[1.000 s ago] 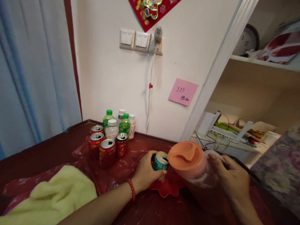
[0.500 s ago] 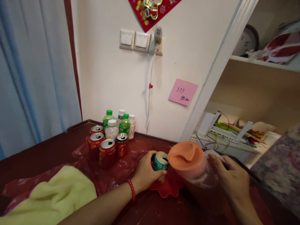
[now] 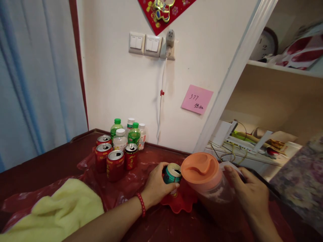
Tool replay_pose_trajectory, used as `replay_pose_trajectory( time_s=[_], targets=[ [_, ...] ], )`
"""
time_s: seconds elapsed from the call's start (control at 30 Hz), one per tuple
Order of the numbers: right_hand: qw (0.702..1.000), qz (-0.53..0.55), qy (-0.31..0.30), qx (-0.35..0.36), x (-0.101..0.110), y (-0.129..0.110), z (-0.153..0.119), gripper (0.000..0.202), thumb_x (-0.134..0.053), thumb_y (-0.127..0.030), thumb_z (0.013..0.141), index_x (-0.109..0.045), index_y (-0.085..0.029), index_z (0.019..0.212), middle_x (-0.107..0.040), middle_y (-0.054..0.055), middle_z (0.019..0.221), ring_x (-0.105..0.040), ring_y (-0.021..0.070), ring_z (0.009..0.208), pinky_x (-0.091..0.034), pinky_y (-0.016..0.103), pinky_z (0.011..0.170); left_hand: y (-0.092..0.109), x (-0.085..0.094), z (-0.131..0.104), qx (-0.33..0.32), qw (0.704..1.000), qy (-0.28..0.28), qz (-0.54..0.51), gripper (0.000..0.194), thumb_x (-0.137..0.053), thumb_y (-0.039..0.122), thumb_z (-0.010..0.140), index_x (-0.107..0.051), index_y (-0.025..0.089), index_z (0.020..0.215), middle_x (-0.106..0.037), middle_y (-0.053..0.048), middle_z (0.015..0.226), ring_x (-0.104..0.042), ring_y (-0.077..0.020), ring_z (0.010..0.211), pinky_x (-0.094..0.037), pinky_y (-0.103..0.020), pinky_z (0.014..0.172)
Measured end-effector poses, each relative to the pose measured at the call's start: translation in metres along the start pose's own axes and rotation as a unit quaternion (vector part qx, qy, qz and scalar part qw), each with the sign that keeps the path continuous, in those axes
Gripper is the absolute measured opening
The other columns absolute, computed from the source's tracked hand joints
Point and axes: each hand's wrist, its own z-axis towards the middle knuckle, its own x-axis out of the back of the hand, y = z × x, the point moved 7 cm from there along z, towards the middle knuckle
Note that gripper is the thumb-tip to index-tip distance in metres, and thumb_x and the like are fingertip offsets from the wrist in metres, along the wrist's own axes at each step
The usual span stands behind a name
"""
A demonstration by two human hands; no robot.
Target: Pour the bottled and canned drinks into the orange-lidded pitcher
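Green can (image 3: 172, 175), pinched in left hand's grip (image 3: 157, 186), sits edge-close to pitcher (image 3: 211, 189) clasped by right hand (image 3: 253, 193).

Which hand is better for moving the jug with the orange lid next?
Probably the right. The right hand's grip is on the jug at its side. The left hand's grip is around the green can, so it would likely have to let go first.

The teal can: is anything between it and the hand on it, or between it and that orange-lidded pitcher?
No other object is visible there. The left hand grips the teal can directly. The pitcher, held in the right hand, has its orange lid right beside the can's top; whether they touch, I can't tell.
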Motion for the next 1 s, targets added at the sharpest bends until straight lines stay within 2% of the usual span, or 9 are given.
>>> replay_pose_trajectory(
  time_s=[0.17, 0.5, 1.0],
  targets=[
    [1.0, -0.021, 0.002, -0.003, 0.001, 0.0008, 0.0, 0.056, -0.06, -0.075, 0.082, -0.052, -0.024, 0.063, -0.037, -0.005, 0.058, -0.04, 0.016, 0.061, -0.033, 0.028, 0.058, 0.0004, 0.0, 0.0003, 0.003, 1.0, -0.001, -0.001, 0.059, -0.086, 0.015, 0.06, -0.063, 0.021, 0.114, -0.075, -0.008, 0.12, -0.067, -0.0305, 0.112, -0.049, -0.045, 0.101],
    [1.0, -0.017, 0.015, 0.005, 0.0024, -0.0043, -0.0008, 0.057, -0.06, -0.075, 0.083, -0.054, -0.023, 0.062, -0.039, -0.005, 0.057, -0.041, 0.0152, 0.06, -0.032, 0.028, 0.057, 0.0029, 0.0022, 0.0002, -0.002, 1.0, 0.006, 0.001, 0.057, -0.087, 0.015, 0.059, -0.064, 0.022, 0.112, -0.076, -0.007, 0.118, -0.068, -0.0307, 0.111, -0.051, -0.043, 0.099],
    [1.0, -0.017, 0.002, -0.008, 0.0007, -0.0018, -0.0008, 0.055, -0.059, -0.076, 0.083, -0.055, -0.023, 0.065, -0.038, -0.005, 0.059, -0.04, 0.0163, 0.063, -0.032, 0.029, 0.059, 0.0031, 0.002, 0.0008, -0.001, 1.0, 0.003, -0.003, 0.058, -0.086, 0.015, 0.06, -0.063, 0.021, 0.113, -0.075, -0.008, 0.119, -0.067, -0.0306, 0.111, -0.049, -0.045, 0.101]
  ],
)
